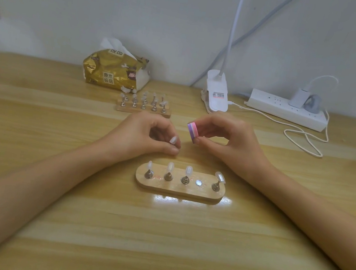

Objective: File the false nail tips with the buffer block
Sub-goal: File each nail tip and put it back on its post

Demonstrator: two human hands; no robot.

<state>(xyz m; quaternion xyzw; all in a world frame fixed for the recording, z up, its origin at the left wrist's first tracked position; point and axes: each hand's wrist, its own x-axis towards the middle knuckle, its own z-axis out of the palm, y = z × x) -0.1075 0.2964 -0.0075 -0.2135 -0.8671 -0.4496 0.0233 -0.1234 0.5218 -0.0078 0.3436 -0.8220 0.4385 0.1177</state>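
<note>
My left hand [149, 135] pinches a pale false nail tip [173, 139] between thumb and fingers, just above the table. My right hand [224, 137] grips a small buffer block [192, 130] with pink and purple layers, its end facing the nail tip a short gap away. In front of both hands lies an oval wooden stand [178, 188] with three nail tips [170, 167] on metal pegs at the left, one bare magnet spot [199, 182], and a further tip [220, 177] on the right peg.
A second wooden stand [142, 109] with several nail tips sits farther back. Behind it lies a gold tissue pack [113, 70]. A white clip lamp [216, 94], a power strip [288, 110] and a loose white cable [304, 139] occupy the back right.
</note>
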